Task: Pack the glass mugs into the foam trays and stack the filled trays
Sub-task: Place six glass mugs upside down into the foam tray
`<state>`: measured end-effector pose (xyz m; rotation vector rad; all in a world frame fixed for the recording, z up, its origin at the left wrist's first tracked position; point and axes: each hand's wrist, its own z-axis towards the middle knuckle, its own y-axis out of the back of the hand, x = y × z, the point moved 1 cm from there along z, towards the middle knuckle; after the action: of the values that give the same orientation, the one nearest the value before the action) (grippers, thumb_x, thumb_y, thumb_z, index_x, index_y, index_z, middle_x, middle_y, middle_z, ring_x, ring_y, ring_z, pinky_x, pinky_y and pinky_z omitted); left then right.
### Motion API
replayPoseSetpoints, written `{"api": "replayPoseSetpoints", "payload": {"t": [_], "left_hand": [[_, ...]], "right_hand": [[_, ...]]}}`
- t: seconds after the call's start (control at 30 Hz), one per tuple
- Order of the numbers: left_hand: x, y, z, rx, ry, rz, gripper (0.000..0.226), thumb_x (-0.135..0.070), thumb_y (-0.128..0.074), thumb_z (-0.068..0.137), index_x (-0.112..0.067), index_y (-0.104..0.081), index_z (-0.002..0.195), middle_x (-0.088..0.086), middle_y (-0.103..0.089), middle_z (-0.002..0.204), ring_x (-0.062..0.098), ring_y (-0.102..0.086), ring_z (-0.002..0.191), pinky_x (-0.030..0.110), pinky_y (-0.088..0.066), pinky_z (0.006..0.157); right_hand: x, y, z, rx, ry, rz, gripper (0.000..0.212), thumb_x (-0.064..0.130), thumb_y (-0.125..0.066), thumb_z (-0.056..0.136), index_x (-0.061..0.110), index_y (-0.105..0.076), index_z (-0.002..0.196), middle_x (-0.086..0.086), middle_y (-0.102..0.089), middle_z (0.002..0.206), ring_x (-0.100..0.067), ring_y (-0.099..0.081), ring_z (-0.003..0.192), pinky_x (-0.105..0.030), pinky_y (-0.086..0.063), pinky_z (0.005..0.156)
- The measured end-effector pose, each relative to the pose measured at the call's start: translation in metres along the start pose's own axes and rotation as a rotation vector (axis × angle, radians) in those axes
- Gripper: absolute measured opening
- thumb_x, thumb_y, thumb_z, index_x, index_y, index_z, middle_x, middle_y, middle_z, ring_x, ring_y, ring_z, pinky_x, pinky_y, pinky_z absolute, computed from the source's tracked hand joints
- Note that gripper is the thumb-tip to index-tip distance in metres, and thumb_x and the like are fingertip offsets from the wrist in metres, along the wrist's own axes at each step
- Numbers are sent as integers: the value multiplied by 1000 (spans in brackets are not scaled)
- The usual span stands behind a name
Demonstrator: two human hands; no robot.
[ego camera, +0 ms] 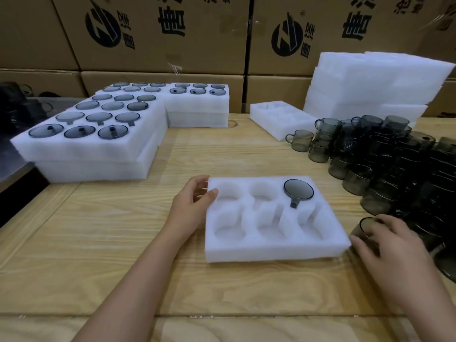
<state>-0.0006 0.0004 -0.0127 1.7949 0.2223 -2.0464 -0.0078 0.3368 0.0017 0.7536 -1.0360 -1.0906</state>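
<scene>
Early in the filling: left hand [195,201] grips the white six-well foam tray [271,251] by its corner, right hand [394,245] is wrapped round a smoky grey glass mug [364,229], handle-to-slot lineup next, I reckon.

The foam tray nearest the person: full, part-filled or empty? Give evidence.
Part-filled. The foam tray holds one glass mug in its far right pocket; the other five pockets show bare foam.
</scene>
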Motion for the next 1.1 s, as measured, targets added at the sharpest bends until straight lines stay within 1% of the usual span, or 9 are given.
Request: {"api": "replayPoseSetpoints", "payload": {"t": [0.2,0.3,0.43,0.53,0.73,0.83,0.9,1.03,1.1], "left_hand": [[-15,-1,-2,-99,-233,57,33,-9,-65,84,-23,-61,114,-13,-62,114,5,-55,114,5,-41,82],[-28,-3,-11,-38,-391,50,37,-21,-63,79,-19,-64,116,-12,-64,118,5,-55,116,16,-40,97],[-36,-13,-21,83,-492,124,51,-31,-68,79,-26,-54,128,-12,-62,123,7,-56,118,17,-41,97],[-37,-12,-18,-6,-465,72,54,-24,-73,77,-40,-49,123,-10,-66,111,6,-62,106,15,-43,89],[-33,-6,-7,28,-298,-93,52,-24,-63,81,-38,-47,128,-8,-73,100,13,-65,107,37,-45,101],[-30,-9,-6,60,-267,-43,52,-31,-66,81,-45,-45,127,-14,-73,100,6,-60,113,35,-38,107],[-28,-10,-6,75,-250,3,57,-36,-71,81,-45,-44,130,-17,-72,100,-1,-56,116,26,-32,107],[-24,-6,-4,112,-247,85,53,-20,-71,84,-36,-51,130,-14,-72,104,-5,-53,117,9,-32,101],[-23,-6,-5,131,-240,99,45,-15,-70,85,-32,-57,125,-12,-71,106,-4,-56,114,15,-36,100]], "right_hand": [[45,43,45,-268,-6,198,34,45,-71,74,21,-54,92,-5,-54,101,-30,-53,91,-36,-40,71],[101,45,62,-158,62,388,51,57,-67,70,27,-45,105,5,-53,99,-18,-49,86,-33,-38,71],[173,26,66,111,224,507,49,58,-61,78,28,-48,114,3,-54,104,-18,-53,93,-34,-46,75],[201,12,64,291,290,591,42,58,-57,81,28,-51,110,5,-48,98,-21,-56,90,-43,-53,73],[190,14,76,551,482,743,61,38,-64,83,37,-37,138,12,-44,125,-2,-59,53,-20,-50,50],[180,13,79,520,458,792,57,35,-70,80,38,-47,132,11,-54,119,-8,-59,52,-30,-54,53],[173,9,80,478,401,800,54,41,-72,76,38,-53,126,12,-58,113,-5,-59,55,-24,-49,48],[152,4,84,308,279,617,55,67,-65,62,42,-57,111,17,-64,92,3,-55,70,-17,-45,50],[141,0,85,252,208,544,57,72,-61,60,40,-58,106,16,-63,86,5,-52,71,-17,-41,41]]}}
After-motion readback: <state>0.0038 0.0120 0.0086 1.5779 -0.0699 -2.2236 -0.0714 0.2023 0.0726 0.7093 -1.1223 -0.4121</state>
